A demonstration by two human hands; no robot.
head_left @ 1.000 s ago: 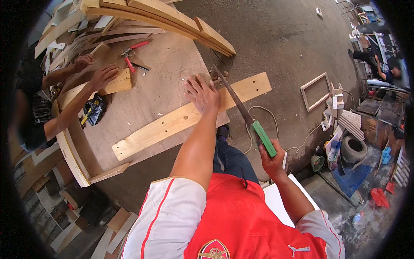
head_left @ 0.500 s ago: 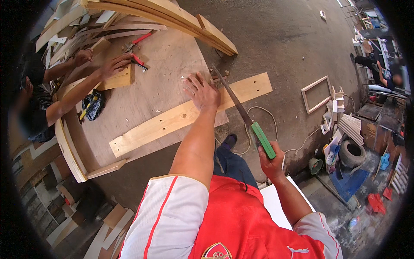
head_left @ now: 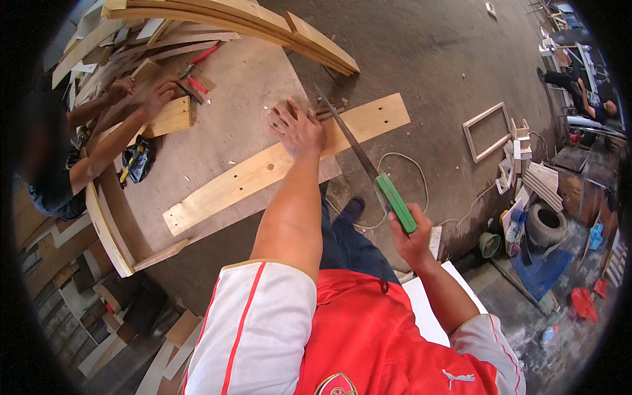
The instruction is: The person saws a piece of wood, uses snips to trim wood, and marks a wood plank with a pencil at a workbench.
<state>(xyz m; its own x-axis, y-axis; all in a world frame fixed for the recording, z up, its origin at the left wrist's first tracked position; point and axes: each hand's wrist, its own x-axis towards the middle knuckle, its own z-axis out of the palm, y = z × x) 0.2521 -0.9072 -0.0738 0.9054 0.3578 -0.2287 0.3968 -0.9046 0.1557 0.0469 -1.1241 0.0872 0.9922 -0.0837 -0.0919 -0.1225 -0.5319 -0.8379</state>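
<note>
A long pale plank (head_left: 227, 183) with several dark holes lies slantwise on a plywood-topped bench (head_left: 250, 79), its right end jutting past the bench edge. Fingers spread, my left hand (head_left: 299, 133) presses flat on the plank near that edge. My right hand (head_left: 412, 238) is wrapped round the green handle (head_left: 396, 203) of a handsaw. The saw's dark blade (head_left: 355, 150) crosses the plank just right of my left hand, its tip beyond the far side. Whether the teeth have cut into the wood, I cannot tell.
Across the bench, a co-worker's hands (head_left: 158, 99) are beside a wood block (head_left: 172, 117) and red-handled pliers (head_left: 205, 52). Curved wooden pieces (head_left: 263, 25) arch over the far side. A cord (head_left: 426, 184) lies on the floor near my foot (head_left: 353, 209); a wooden frame (head_left: 487, 131) lies right.
The view has shifted slightly. My left hand and the saw keep about the same place on the plank. The co-worker's nearer hand has drawn back a little from the red-handled tools.
</note>
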